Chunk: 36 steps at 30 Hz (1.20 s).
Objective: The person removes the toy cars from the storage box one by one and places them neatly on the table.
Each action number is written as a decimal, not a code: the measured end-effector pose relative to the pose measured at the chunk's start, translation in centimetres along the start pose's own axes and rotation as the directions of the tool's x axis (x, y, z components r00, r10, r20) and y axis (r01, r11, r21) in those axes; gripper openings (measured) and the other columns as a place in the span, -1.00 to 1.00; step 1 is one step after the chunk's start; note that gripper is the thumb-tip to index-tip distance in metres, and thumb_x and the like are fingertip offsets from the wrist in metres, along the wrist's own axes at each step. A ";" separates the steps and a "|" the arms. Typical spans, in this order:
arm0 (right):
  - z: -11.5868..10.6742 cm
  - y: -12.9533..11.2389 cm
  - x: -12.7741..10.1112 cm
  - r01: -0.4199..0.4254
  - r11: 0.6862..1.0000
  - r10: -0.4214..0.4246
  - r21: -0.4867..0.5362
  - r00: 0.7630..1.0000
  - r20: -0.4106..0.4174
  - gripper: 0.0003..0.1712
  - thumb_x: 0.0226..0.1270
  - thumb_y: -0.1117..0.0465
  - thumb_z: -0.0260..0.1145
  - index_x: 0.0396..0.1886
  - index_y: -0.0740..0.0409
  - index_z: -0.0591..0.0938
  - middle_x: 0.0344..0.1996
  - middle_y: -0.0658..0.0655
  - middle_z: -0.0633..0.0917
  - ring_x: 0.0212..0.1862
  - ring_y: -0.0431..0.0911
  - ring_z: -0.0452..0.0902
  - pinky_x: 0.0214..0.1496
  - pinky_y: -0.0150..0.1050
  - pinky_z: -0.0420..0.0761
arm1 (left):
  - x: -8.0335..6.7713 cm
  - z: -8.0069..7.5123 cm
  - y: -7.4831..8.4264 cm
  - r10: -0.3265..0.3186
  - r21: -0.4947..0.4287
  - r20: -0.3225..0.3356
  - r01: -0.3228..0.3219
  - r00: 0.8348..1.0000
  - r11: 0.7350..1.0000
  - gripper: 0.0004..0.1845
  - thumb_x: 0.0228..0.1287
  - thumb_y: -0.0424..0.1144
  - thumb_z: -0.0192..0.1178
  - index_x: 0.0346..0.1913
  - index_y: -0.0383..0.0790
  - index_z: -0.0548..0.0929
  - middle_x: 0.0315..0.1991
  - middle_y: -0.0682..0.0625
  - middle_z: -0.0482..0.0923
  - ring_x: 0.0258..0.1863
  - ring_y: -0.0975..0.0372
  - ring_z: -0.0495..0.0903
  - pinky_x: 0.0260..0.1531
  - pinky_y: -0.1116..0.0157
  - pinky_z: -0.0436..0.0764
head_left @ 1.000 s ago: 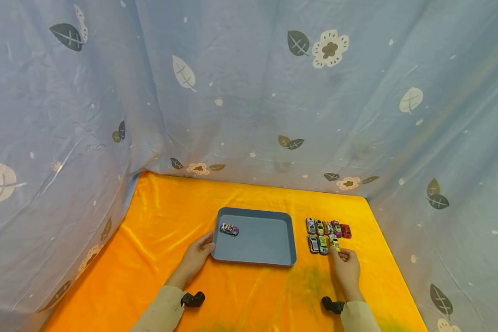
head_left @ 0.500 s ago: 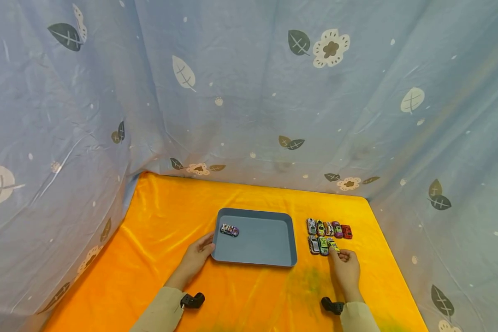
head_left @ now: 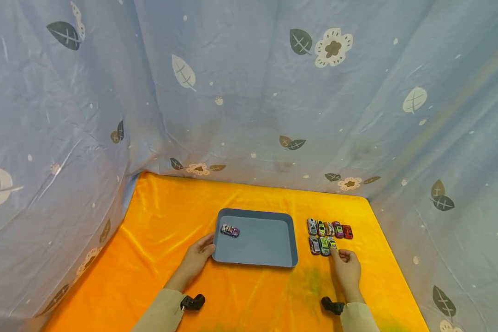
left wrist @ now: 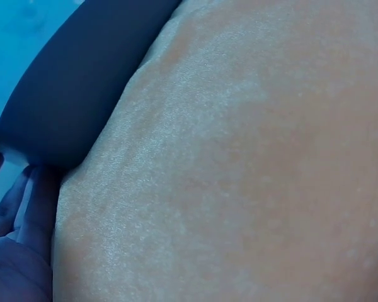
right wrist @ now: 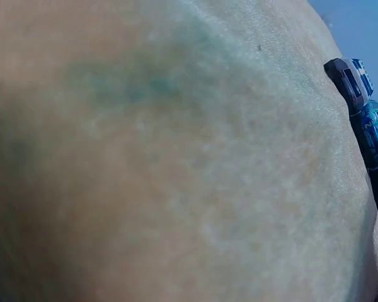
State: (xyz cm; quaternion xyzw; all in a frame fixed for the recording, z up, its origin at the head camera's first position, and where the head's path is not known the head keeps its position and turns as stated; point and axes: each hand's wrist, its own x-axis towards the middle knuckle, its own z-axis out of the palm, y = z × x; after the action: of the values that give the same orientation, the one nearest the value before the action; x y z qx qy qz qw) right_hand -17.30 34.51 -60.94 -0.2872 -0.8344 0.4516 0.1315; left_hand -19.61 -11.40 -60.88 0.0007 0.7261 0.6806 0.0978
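Note:
A grey-blue tray lies in the middle of the orange cloth, with one purple toy car in its far left corner. My left hand holds the tray's left rim; the left wrist view shows the dark tray edge with fingers just below it. Right of the tray, several toy cars stand in two rows. My right hand pinches the yellow-green car at the near row's right end. In the right wrist view, cars show only at the right edge.
The orange cloth covers the table. Blue curtains printed with leaves and flowers close in the back and both sides. Black wrist cameras sit on both sleeves.

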 end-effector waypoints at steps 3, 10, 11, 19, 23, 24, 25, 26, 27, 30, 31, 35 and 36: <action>-0.1 -0.1 -0.1 0.001 1.000 -0.001 -0.001 1.000 -0.002 -0.37 0.32 -0.21 0.25 -0.01 0.29 0.51 -0.17 0.22 0.56 -0.20 -0.03 0.42 -0.34 -0.46 0.39 | 0.1 0.0 -0.2 0.003 -0.010 0.005 -0.003 1.000 1.000 -0.49 0.45 -0.28 0.09 0.42 -0.07 0.36 0.32 -0.10 0.38 0.30 0.01 0.36 0.25 0.04 0.38; -0.2 -0.4 0.0 0.000 1.000 0.000 -0.001 1.000 -0.003 -0.38 0.32 -0.22 0.24 -0.03 0.27 0.52 -0.18 0.21 0.57 -0.21 -0.03 0.43 -0.32 -0.42 0.41 | 0.4 -0.1 -0.2 0.014 -0.016 0.001 -0.014 1.000 1.000 -0.49 0.45 -0.26 0.10 0.42 -0.06 0.37 0.32 -0.10 0.39 0.28 0.02 0.38 0.25 0.04 0.39; -0.2 -0.4 0.1 0.000 1.000 0.000 -0.002 1.000 -0.005 -0.37 0.32 -0.22 0.23 -0.03 0.27 0.52 -0.18 0.22 0.57 -0.21 -0.02 0.44 -0.33 -0.41 0.42 | 0.5 -0.1 -0.2 0.017 -0.014 0.003 -0.017 1.000 1.000 -0.49 0.45 -0.26 0.10 0.42 -0.06 0.37 0.32 -0.11 0.39 0.28 0.02 0.38 0.25 0.04 0.39; -0.4 0.1 -0.2 -0.019 1.000 0.019 0.013 1.000 0.000 -0.32 0.32 -0.26 0.20 0.05 0.27 0.49 -0.14 0.21 0.55 -0.18 -0.03 0.42 -0.35 -0.47 0.42 | 0.1 0.0 -0.3 -0.002 0.013 0.000 0.002 1.000 1.000 -0.47 0.45 -0.23 0.09 0.43 -0.08 0.34 0.33 -0.13 0.37 0.28 -0.01 0.38 0.23 0.07 0.40; -0.6 0.0 -0.4 -0.021 0.999 0.021 0.040 1.000 0.005 -0.27 0.34 -0.26 0.18 0.11 0.31 0.46 -0.08 0.25 0.54 -0.11 0.01 0.42 -0.32 -0.50 0.41 | -0.1 0.1 -0.1 -0.014 0.013 -0.012 0.015 1.000 1.000 -0.47 0.45 -0.23 0.10 0.43 -0.05 0.34 0.33 -0.11 0.37 0.26 0.01 0.40 0.23 0.07 0.40; -0.7 -0.1 -0.4 -0.023 0.998 0.022 0.051 1.000 0.009 -0.26 0.34 -0.26 0.17 0.13 0.33 0.45 -0.06 0.26 0.53 -0.08 0.03 0.42 -0.32 -0.51 0.39 | -0.1 0.1 -0.1 -0.011 0.010 -0.012 0.012 1.000 1.000 -0.47 0.45 -0.23 0.10 0.43 -0.05 0.34 0.33 -0.11 0.37 0.26 0.01 0.40 0.24 0.06 0.40; -0.8 -0.2 -0.4 -0.025 0.998 0.024 0.062 1.000 0.009 -0.24 0.35 -0.26 0.17 0.16 0.34 0.44 -0.04 0.27 0.52 -0.06 0.03 0.41 -0.32 -0.53 0.38 | -0.1 0.1 -0.1 -0.008 0.008 -0.011 0.008 1.000 1.000 -0.47 0.45 -0.23 0.10 0.43 -0.05 0.34 0.34 -0.12 0.37 0.26 0.01 0.40 0.24 0.06 0.39; -0.9 -0.4 -0.4 -0.028 0.997 0.027 0.075 1.000 0.010 -0.23 0.35 -0.26 0.16 0.19 0.34 0.43 -0.01 0.27 0.51 -0.04 0.04 0.40 -0.32 -0.55 0.36 | -0.1 0.2 -0.1 -0.008 0.009 -0.010 0.008 1.000 1.000 -0.47 0.45 -0.23 0.10 0.43 -0.05 0.35 0.34 -0.11 0.37 0.26 0.01 0.40 0.24 0.06 0.39; -0.9 -0.6 -0.4 -0.028 0.995 0.027 0.095 1.000 0.015 -0.21 0.35 -0.26 0.16 0.22 0.34 0.41 0.02 0.27 0.50 -0.01 0.04 0.39 -0.32 -0.57 0.35 | 0.0 0.2 -0.1 -0.009 0.007 -0.008 0.009 1.000 1.000 -0.48 0.45 -0.22 0.10 0.43 -0.04 0.35 0.34 -0.11 0.37 0.27 0.01 0.39 0.25 0.05 0.38; -0.8 -1.5 -0.7 0.002 0.991 -0.006 0.134 0.999 0.031 -0.20 0.35 -0.24 0.18 0.29 0.32 0.35 0.09 0.28 0.45 0.04 0.04 0.35 -0.27 -0.56 0.38 | -0.2 0.1 0.0 -0.001 0.013 -0.007 0.002 1.000 1.000 -0.47 0.46 -0.24 0.09 0.44 -0.09 0.33 0.34 -0.14 0.36 0.28 -0.02 0.37 0.25 0.02 0.37; -0.6 -1.9 -0.9 0.022 0.990 -0.026 0.139 0.999 0.032 -0.21 0.35 -0.23 0.19 0.30 0.29 0.34 0.11 0.26 0.44 0.04 0.02 0.34 -0.24 -0.52 0.40 | -0.4 0.1 0.4 0.000 0.016 -0.004 0.000 1.000 1.000 -0.48 0.46 -0.26 0.08 0.44 -0.12 0.33 0.34 -0.16 0.35 0.28 -0.03 0.37 0.25 0.01 0.37; 0.3 -4.2 -1.3 0.136 0.981 -0.144 0.136 0.988 0.051 -0.27 0.35 -0.19 0.22 0.29 0.22 0.35 0.13 0.23 0.44 0.04 0.00 0.30 -0.10 -0.25 0.41 | -0.5 -0.1 0.3 0.012 0.024 0.001 -0.012 1.000 1.000 -0.48 0.46 -0.29 0.07 0.44 -0.17 0.32 0.34 -0.20 0.35 0.30 -0.07 0.35 0.24 -0.02 0.37; 0.6 -4.8 -1.4 0.165 0.977 -0.174 0.136 0.983 0.057 -0.28 0.36 -0.17 0.23 0.28 0.22 0.36 0.12 0.23 0.45 0.04 0.00 0.30 -0.08 -0.22 0.39 | -0.5 0.0 0.2 0.017 0.022 0.004 -0.018 1.000 1.000 -0.48 0.46 -0.28 0.08 0.43 -0.15 0.33 0.34 -0.19 0.35 0.29 -0.06 0.35 0.24 -0.01 0.38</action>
State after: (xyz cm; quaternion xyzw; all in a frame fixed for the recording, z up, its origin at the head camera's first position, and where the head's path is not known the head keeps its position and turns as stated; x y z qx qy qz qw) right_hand -18.19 31.22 -57.27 -0.1901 -0.8285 0.5021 0.1594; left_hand -19.11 -11.50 -60.59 0.0094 0.7335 0.6732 0.0932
